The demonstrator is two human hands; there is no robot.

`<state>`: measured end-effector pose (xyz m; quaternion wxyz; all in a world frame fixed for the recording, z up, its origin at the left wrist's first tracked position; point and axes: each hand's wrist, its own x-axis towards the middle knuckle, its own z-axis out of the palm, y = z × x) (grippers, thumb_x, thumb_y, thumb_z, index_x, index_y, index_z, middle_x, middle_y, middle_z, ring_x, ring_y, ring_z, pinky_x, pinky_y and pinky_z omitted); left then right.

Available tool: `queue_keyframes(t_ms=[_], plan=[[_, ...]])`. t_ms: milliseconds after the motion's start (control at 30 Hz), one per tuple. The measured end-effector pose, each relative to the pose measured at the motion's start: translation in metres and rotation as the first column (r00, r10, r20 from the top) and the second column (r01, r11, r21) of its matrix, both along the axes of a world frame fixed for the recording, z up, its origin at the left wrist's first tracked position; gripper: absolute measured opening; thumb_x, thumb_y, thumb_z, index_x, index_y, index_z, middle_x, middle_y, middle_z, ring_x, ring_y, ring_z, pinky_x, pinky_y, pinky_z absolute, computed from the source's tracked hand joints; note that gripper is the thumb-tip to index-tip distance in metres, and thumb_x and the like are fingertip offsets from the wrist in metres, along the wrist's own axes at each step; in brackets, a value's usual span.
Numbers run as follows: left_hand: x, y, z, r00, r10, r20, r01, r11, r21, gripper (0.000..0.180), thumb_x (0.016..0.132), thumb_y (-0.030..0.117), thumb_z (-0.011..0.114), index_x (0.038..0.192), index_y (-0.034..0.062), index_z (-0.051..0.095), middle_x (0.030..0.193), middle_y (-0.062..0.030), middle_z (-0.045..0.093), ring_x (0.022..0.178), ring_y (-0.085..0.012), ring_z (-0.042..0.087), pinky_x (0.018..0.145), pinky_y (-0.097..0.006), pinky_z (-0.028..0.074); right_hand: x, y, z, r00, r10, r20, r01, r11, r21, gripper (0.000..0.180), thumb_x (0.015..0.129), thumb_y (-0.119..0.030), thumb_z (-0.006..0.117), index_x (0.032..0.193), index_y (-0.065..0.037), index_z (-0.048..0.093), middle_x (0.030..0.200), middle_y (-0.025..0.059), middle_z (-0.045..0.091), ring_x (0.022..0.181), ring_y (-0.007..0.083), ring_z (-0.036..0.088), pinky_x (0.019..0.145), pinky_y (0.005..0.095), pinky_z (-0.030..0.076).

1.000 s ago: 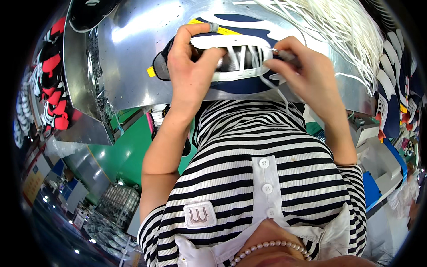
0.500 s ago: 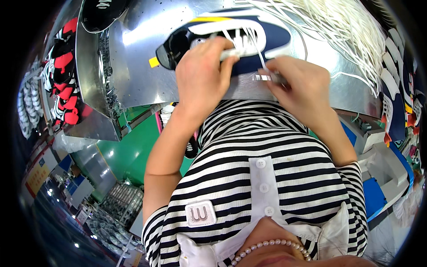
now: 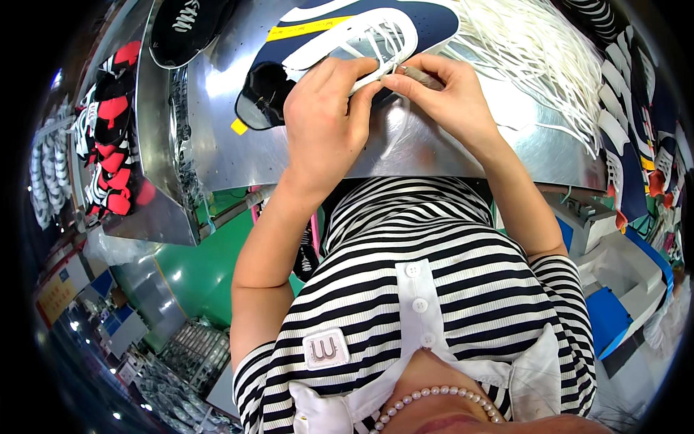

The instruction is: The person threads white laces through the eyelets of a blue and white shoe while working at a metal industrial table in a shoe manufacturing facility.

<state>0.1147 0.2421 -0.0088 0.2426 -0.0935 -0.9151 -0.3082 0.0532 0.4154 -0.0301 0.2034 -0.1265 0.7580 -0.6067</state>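
A navy shoe upper (image 3: 437, 25) with white trim and a yellow stripe lies on the metal table, its heel toward the left. Along its near eyelet edge, my left hand (image 3: 329, 108) is closed, thumb and forefinger pinching the white eyestay. A white shoelace (image 3: 388, 36) crosses the throat of the upper in several rows. My right hand (image 3: 452, 90) meets the left at the same edge, thumb and fingertip pinched on the lace there. At its fingers shows a grey-brown piece (image 3: 423, 77), whether a wrap or a small tool I cannot tell.
A big bundle of white shoelaces (image 3: 535, 58) covers the table's right side. Navy uppers (image 3: 625, 145) hang at the far right. Red, black and white uppers (image 3: 112, 137) are stacked left, beyond the metal table's raised edge (image 3: 155, 123). A black piece (image 3: 184, 29) lies at the back left.
My right hand has moved left and up from beside the upper to its eyelet edge, against my left hand. The upper is tilted and shifted slightly left.
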Motion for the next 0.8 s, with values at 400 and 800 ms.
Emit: queue_keyframes(t_ms=[400,800], plan=[[0.002,0.006,0.026,0.999,-0.044,0.003,0.044,0.999,0.005,0.026,0.078,-0.001,0.074,0.103,0.0008,0.070,0.075,-0.0069,0.056,0.064,-0.0183,0.053,0.058,-0.029,0.042,0.013,0.015,-0.006,0.745,0.589,0.313,-0.006,0.476,-0.880,0.023,0.099,-0.019,0.053,0.113,-0.003,0.059,0.063,-0.0054,0.045,0.048,0.0015,0.031,0.044,0.0189,0.024],[0.000,-0.005,-0.003,0.968,-0.067,0.242,0.098,0.988,-0.120,0.022,0.083,0.010,0.071,0.104,0.0030,0.069,0.080,-0.0115,0.057,0.069,-0.0270,0.057,0.063,-0.035,0.046,0.058,0.050,0.003,0.922,0.357,-0.147,-0.355,0.934,0.039,0.014,0.088,-0.012,0.068,0.098,-0.003,0.070,0.087,0.0037,0.060,0.081,0.0140,0.057,0.073,0.0291,0.046]])
